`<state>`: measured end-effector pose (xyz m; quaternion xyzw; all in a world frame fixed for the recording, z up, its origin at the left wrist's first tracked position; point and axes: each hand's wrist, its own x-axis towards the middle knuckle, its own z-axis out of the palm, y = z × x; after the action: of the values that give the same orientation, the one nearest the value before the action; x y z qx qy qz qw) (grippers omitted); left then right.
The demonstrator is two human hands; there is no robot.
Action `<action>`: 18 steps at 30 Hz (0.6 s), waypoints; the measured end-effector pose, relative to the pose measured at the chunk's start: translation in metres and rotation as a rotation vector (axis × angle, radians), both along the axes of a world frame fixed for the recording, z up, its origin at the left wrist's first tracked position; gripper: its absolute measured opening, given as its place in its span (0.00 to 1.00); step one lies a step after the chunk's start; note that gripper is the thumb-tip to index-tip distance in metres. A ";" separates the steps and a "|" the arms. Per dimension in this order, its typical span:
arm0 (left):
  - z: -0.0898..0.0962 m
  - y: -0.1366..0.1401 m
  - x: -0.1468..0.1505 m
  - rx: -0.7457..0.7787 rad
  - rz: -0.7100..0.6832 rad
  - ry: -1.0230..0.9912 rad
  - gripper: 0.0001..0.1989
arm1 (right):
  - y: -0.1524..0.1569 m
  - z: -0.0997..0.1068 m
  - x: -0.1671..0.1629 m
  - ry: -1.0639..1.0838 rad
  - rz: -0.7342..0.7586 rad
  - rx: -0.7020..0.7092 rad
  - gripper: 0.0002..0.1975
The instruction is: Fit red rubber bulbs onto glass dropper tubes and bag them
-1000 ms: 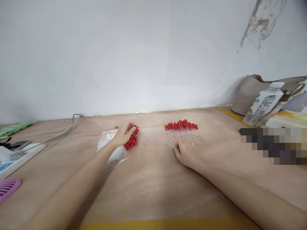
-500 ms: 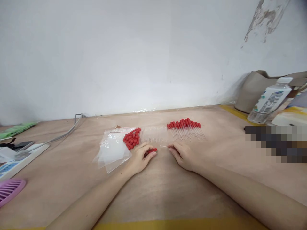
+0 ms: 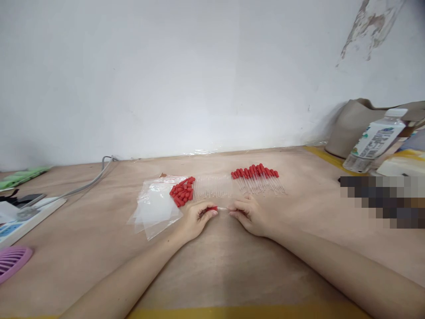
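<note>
Between the fingers of my left hand (image 3: 197, 218) is a red rubber dropper bulb (image 3: 214, 208), its open end facing right. My right hand (image 3: 249, 215) pinches a thin clear dropper tube (image 3: 222, 208), whose left end meets the bulb's mouth; how deep it sits I cannot tell. Beyond my left hand lies a pile of loose red bulbs (image 3: 181, 192). A row of bare clear tubes (image 3: 212, 186) lies behind the gap between my hands. Behind my right hand, several droppers with red bulbs (image 3: 255, 173) lie side by side, tips toward me.
Clear zip bags (image 3: 156, 206) lie left of the bulb pile. A power strip (image 3: 36, 217) with a grey cable and a pink slatted object (image 3: 13, 263) are at far left. On the right stand a plastic bottle (image 3: 375, 141) and a grey-brown container (image 3: 345, 126). A wall (image 3: 166, 79) closes the back.
My right hand has moved slightly left, bringing the tube from apart to the mouth of the red bulb. My left hand has stayed nearly in place with the bulb.
</note>
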<state>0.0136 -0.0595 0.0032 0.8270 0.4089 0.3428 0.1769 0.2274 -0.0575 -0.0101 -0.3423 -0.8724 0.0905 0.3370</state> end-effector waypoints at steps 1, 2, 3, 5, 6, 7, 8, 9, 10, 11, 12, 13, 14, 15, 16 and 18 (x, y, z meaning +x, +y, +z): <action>0.000 -0.001 0.000 0.001 -0.023 -0.010 0.10 | 0.001 0.001 0.001 -0.003 0.007 -0.011 0.09; 0.000 -0.001 0.000 0.004 -0.048 -0.017 0.09 | 0.002 0.002 0.002 -0.010 0.011 -0.021 0.09; 0.001 -0.002 0.000 0.008 -0.071 -0.020 0.09 | 0.003 0.003 0.003 -0.022 0.018 -0.032 0.09; 0.001 -0.003 -0.001 0.015 -0.102 -0.003 0.09 | 0.004 0.006 0.005 -0.057 0.030 -0.053 0.09; 0.001 -0.004 -0.001 0.019 -0.111 0.017 0.09 | 0.004 0.008 0.006 -0.076 0.032 -0.058 0.10; 0.001 -0.004 -0.001 0.021 -0.118 0.041 0.09 | 0.004 0.010 0.006 -0.095 0.033 -0.058 0.10; 0.001 -0.005 -0.001 0.025 -0.122 0.066 0.10 | 0.003 0.012 0.007 -0.113 0.032 -0.051 0.10; 0.001 -0.005 0.000 0.032 -0.120 0.091 0.10 | 0.002 0.014 0.007 -0.129 0.023 -0.034 0.10; 0.001 -0.006 0.000 0.043 -0.114 0.111 0.11 | 0.000 0.015 0.006 -0.146 0.008 -0.007 0.10; 0.001 -0.006 0.000 0.054 -0.105 0.126 0.11 | -0.001 0.015 0.006 -0.164 -0.008 0.030 0.10; 0.001 -0.007 0.001 0.066 -0.093 0.137 0.11 | -0.002 0.013 0.005 -0.182 -0.026 0.073 0.11; 0.000 -0.007 0.001 0.076 -0.084 0.143 0.11 | -0.003 0.011 0.004 -0.198 -0.044 0.118 0.11; 0.000 -0.008 0.001 0.083 -0.077 0.146 0.11 | -0.004 0.009 0.003 -0.209 -0.058 0.155 0.11; -0.001 -0.008 0.002 0.088 -0.074 0.144 0.11 | -0.004 0.006 0.002 -0.213 -0.065 0.179 0.11; -0.001 -0.008 0.002 0.093 -0.071 0.137 0.11 | -0.004 0.003 0.001 -0.208 -0.069 0.188 0.11; -0.002 -0.008 0.002 0.110 -0.058 0.104 0.10 | -0.003 -0.001 0.002 -0.173 -0.070 0.171 0.11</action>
<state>0.0151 -0.0676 0.0010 0.8636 0.3741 0.3161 0.1194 0.2291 -0.0603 -0.0112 -0.3491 -0.8903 -0.0260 0.2912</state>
